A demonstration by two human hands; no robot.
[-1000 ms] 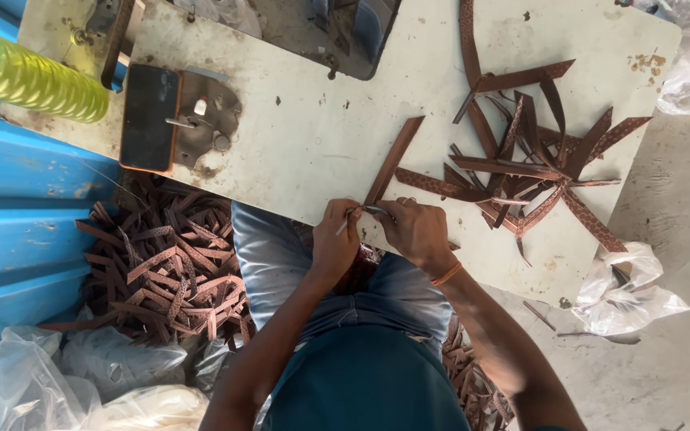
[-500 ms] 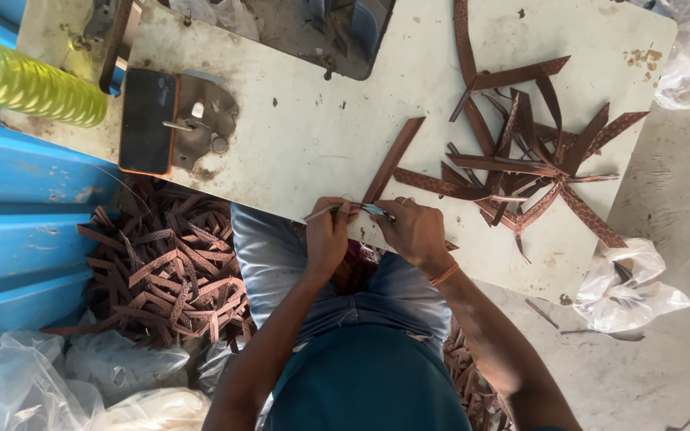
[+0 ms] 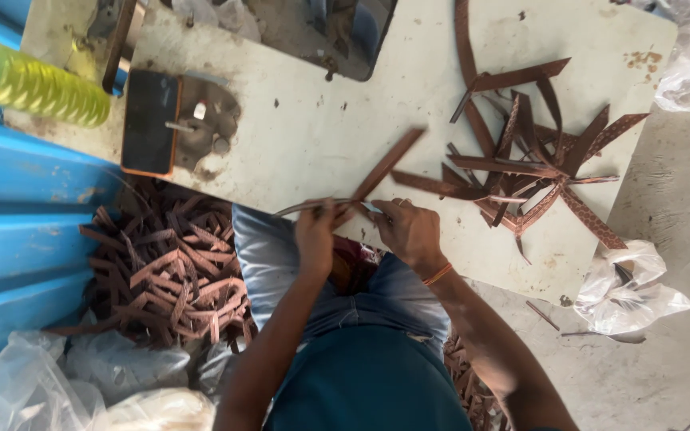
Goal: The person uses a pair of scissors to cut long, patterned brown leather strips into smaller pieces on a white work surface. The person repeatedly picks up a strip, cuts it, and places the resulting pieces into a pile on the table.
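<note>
A long, thin brown leather strip (image 3: 385, 164) is being held at the near edge of the worn pale table (image 3: 313, 136), angled up and away across the top. It is being pinched at its lower end by the left hand (image 3: 317, 235), fingers closed narrow on it, while a small slim blade-like tool (image 3: 370, 207) (too small to tell exactly) is being gripped in the closed fingers of the right hand (image 3: 409, 231). For a clean pass, the strip is probably best kept taut and flat, with the tool guided steadily along the edge and the holding fingers kept out of its path. Compared with half a second ago, the thin curl (image 3: 309, 207) being drawn off to the left is looking longer, and the hands are barely being shifted. A scattered pile of brown strips (image 3: 529, 160) is lying further right on the table; a heap of brown offcuts (image 3: 169, 271) is lying on the floor beside the blue corrugated sheet (image 3: 17, 223).
</note>
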